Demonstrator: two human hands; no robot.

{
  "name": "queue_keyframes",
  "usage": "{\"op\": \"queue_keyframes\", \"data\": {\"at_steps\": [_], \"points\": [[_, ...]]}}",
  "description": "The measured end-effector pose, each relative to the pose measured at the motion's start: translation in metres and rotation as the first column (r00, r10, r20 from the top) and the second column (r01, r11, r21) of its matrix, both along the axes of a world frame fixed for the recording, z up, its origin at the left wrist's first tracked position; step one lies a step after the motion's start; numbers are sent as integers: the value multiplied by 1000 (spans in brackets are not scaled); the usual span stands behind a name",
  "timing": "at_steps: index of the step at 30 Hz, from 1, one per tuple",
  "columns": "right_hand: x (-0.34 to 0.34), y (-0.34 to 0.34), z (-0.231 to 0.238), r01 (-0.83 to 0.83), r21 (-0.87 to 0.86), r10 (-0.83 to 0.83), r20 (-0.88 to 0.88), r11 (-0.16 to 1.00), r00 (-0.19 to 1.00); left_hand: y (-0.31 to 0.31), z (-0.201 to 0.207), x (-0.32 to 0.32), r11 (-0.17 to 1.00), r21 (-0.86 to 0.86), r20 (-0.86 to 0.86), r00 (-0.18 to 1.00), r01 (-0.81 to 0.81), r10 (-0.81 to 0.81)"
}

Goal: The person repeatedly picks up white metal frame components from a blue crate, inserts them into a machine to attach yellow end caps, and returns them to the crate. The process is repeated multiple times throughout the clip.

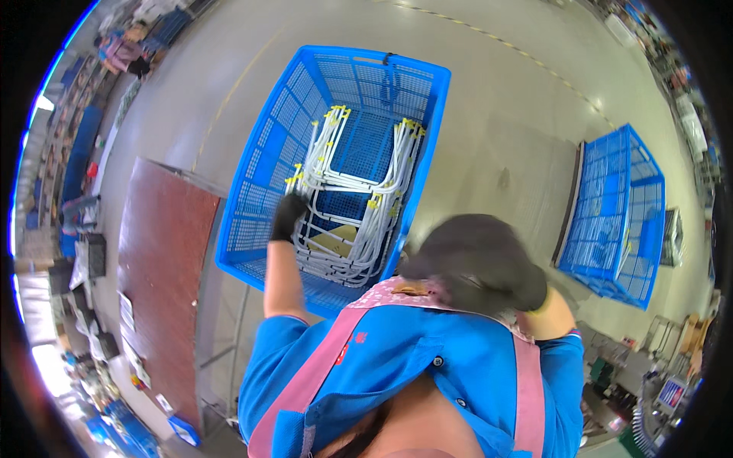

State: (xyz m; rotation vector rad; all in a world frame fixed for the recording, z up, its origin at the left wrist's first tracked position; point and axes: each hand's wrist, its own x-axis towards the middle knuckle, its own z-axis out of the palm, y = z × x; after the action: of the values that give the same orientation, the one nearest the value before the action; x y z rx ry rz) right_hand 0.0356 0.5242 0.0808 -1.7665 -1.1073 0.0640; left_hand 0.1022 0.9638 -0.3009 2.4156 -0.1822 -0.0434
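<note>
A: Where's the L hand (290,217)?
B: Inside the L side of the big blue crate (263,156), by the yellow-tipped ends of the white frames (374,185). Fingers look curled, but can't tell if they grip a frame.
A: R hand (485,263)?
B: Up in front of the chest, R of the crate, apart from the frames. Blurred, so can't tell if it's wide, narrow or holding sth. Both hands wear dark gloves.
A: Frames, pls?
B: Bent tubes, stacked in approx. 2 groups, 1 at the far end, 1 nearer the body. Tan sheet (343,233) lies among the near ones.
A: Anything else?
B: Brown desk (164,267) to the L, 2nd blue crate (603,179) on the floor (496,114) well to the R. Co-worker (122,55) far off, top L.
A: Clothes?
B: Blue shirt (397,328), pink apron straps (528,382).
</note>
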Motion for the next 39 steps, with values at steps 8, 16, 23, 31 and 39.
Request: {"op": "queue_keyframes", "data": {"at_steps": [8,16,23,31,39], "points": [[-82,-142,90,263,38,-260,349,964,900,-238,-69,-83,731,-524,-796,557,-438,-236],[-142,-308,69,487,151,-510,304,860,805,-398,10,9,962,-258,-534,817,86,-216],[-185,-419,66,621,307,-686,187,721,703,-520,7,-5,869,-490,-565,736,62,-371],[-207,-501,16,789,536,-850,-225,301,477,-667,9,28,917,-363,-772,498,166,-395],[-187,-646,-138,966,41,-658,-739,-257,-144,-938,1,100,738,-327,-667,409,591,-623]]}}
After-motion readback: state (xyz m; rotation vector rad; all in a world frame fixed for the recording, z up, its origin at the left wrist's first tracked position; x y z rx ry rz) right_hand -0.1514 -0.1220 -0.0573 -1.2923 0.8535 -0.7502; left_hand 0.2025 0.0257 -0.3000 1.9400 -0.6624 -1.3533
